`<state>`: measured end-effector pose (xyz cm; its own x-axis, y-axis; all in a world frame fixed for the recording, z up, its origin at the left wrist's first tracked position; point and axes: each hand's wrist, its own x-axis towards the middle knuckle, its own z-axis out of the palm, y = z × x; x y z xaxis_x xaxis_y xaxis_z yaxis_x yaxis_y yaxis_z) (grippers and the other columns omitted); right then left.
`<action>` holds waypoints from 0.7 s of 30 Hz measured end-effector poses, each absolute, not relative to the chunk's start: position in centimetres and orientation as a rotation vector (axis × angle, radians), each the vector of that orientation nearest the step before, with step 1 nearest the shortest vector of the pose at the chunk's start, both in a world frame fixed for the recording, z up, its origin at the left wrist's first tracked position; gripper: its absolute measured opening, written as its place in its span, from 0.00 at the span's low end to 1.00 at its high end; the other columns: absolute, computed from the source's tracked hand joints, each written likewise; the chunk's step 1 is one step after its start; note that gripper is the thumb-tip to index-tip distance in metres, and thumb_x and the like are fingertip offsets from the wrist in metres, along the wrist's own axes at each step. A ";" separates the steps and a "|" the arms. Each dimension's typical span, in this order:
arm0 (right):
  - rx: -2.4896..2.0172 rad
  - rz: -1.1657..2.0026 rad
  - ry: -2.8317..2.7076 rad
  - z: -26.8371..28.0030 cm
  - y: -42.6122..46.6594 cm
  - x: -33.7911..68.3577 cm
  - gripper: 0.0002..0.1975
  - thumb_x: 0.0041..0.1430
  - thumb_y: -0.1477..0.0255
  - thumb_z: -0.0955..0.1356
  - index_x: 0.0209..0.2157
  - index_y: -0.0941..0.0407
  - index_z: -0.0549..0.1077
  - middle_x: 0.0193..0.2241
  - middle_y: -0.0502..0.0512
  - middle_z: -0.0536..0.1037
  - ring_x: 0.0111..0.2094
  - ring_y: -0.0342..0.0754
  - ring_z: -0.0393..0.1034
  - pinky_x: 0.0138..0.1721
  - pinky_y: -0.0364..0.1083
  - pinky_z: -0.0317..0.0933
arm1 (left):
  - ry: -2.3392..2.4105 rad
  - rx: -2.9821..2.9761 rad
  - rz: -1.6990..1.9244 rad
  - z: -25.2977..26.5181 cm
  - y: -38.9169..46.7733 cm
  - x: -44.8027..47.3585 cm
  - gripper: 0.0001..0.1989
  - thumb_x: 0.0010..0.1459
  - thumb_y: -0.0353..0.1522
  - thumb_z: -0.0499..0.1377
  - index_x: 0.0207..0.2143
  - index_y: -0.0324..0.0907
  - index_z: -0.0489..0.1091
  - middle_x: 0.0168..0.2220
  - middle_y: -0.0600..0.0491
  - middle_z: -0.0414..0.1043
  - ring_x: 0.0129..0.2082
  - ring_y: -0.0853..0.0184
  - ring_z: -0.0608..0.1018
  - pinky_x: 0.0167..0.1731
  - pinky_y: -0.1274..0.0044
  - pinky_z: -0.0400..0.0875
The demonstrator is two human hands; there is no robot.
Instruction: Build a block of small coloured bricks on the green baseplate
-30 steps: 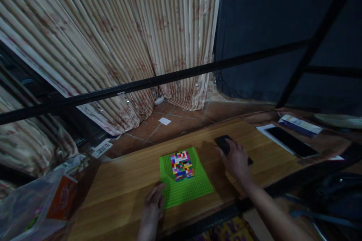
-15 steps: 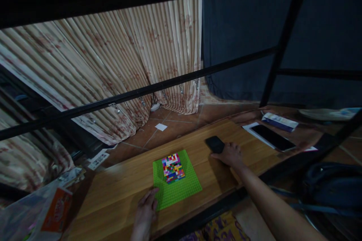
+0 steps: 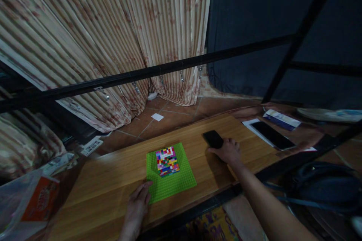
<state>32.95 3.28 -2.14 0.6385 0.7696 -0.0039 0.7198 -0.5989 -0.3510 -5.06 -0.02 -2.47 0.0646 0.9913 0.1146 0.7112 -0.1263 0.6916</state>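
On a wooden table lies a bright green studded baseplate. A flat block of many-coloured toy bricks sits on its upper left part, with several white and pink bricks at the far end. My left hand rests at the plate's left edge, fingers bent together and fingertips overlapping the rim. Farther right, my right hand is closed around the near end of a black phone. That phone lies flat or nearly so on the table; whether it is slightly lifted I cannot tell.
Beyond the wooden table, a large dark tablet-like slab lies on white paper, near a white-and-blue box. A clear bin with an orange label stands left. A black metal bar crosses ahead, before striped curtains.
The view has tilted down a little, so the bar and curtains sit higher in the picture. Both hands keep their places at the baseplate and the phone.
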 end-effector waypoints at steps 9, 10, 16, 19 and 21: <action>-2.551 0.199 -1.196 -2.0 3.1 33.0 0.42 0.39 0.47 0.69 0.51 0.61 0.65 0.49 0.70 0.65 0.50 0.68 0.59 0.44 0.59 0.58 | 1.623 2.304 0.717 -4.1 0.1 -5.7 0.17 0.54 0.29 0.48 0.39 0.42 0.75 0.41 0.47 0.77 0.40 0.64 0.79 0.43 0.74 0.72; -2.554 0.194 -1.199 -2.1 3.1 33.0 0.42 0.39 0.47 0.69 0.51 0.61 0.65 0.49 0.70 0.64 0.51 0.68 0.58 0.44 0.59 0.57 | 1.618 2.311 0.710 -4.0 0.1 -5.7 0.18 0.54 0.29 0.47 0.40 0.41 0.74 0.41 0.47 0.77 0.40 0.64 0.79 0.43 0.74 0.72; -2.512 0.217 -1.240 -2.4 2.9 33.4 0.47 0.38 0.43 0.68 0.52 0.63 0.63 0.51 0.72 0.64 0.53 0.69 0.56 0.47 0.60 0.54 | 1.619 2.314 0.664 -2.5 -0.1 -5.2 0.17 0.52 0.29 0.48 0.37 0.44 0.75 0.40 0.49 0.78 0.39 0.64 0.79 0.41 0.76 0.73; -2.404 0.317 -1.246 -2.4 2.9 34.8 0.44 0.40 0.45 0.68 0.53 0.61 0.64 0.50 0.70 0.66 0.53 0.66 0.59 0.48 0.58 0.55 | 1.643 2.228 0.671 -2.2 -0.1 -5.0 0.15 0.51 0.30 0.50 0.35 0.46 0.76 0.40 0.51 0.78 0.39 0.64 0.79 0.42 0.75 0.73; -2.282 0.446 -1.254 -2.3 2.8 36.2 0.37 0.43 0.48 0.68 0.49 0.59 0.68 0.45 0.66 0.71 0.48 0.62 0.65 0.46 0.56 0.58 | 1.658 2.141 0.696 -2.3 0.0 -4.9 0.15 0.50 0.33 0.51 0.34 0.44 0.76 0.39 0.49 0.78 0.38 0.62 0.79 0.42 0.74 0.73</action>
